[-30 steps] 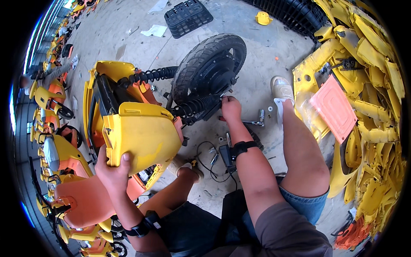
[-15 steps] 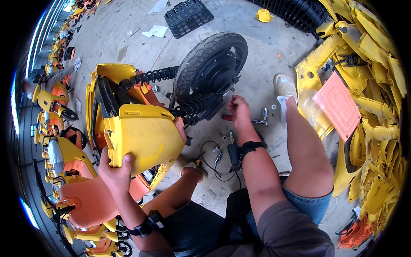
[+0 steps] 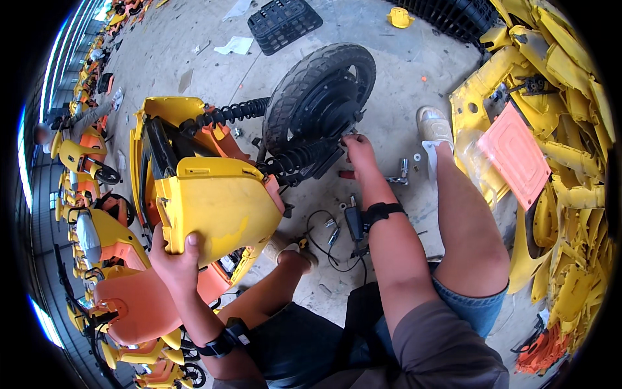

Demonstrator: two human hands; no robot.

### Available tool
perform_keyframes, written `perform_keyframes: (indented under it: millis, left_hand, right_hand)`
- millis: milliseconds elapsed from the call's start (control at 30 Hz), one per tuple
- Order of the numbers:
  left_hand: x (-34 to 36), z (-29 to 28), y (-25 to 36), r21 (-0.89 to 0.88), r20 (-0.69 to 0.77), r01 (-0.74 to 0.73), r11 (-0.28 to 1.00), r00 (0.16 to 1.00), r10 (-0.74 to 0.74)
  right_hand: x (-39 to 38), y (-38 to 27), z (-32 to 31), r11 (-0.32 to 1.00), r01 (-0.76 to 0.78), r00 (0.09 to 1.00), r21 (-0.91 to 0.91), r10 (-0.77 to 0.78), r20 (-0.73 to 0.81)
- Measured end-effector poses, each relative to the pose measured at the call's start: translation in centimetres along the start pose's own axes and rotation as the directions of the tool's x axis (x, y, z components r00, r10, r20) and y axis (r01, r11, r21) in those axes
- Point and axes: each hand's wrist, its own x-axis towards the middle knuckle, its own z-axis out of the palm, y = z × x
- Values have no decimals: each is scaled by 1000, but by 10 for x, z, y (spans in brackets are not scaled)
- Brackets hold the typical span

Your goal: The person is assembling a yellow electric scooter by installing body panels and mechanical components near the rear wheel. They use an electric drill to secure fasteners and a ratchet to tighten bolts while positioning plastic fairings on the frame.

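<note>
A yellow and orange scooter body (image 3: pixel 214 194) lies on its side on the concrete floor, its black rear wheel (image 3: pixel 321 97) pointing away from me. My left hand (image 3: pixel 173 262) grips the lower edge of the yellow rear panel. My right hand (image 3: pixel 358 150) reaches to the wheel hub beside the black coil shock absorber (image 3: pixel 295 159), fingers closed at the axle area; what they pinch is hidden. Loose black wires (image 3: pixel 334 236) lie on the floor between my legs.
A heap of yellow plastic panels (image 3: pixel 557 162) with an orange panel (image 3: pixel 515 155) fills the right side. A black crate (image 3: pixel 284 21) lies at the far middle. Rows of yellow and orange scooters (image 3: pixel 84 194) line the left. Small metal parts (image 3: pixel 402 172) lie near my shoe (image 3: pixel 433 126).
My right hand has shifted slightly along the wheel hub, staying at the axle. My left hand keeps its hold on the yellow panel.
</note>
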Motion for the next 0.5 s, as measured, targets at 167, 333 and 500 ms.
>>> perform_keyframes:
  millis: [167, 333, 500]
  left_hand:
    - [0, -1, 0, 16, 4, -4, 1000, 1000, 4]
    - [0, -1, 2, 33, -6, -2, 999, 1000, 2]
    - [0, -1, -1, 7, -4, 6, 1000, 1000, -6]
  right_hand:
    - [7, 10, -6, 997, 34, 999, 72, -37, 37]
    - [-7, 1, 1, 996, -29, 999, 82, 30, -11]
    - [-13, 4, 7, 992, 0, 997, 129, 10, -75]
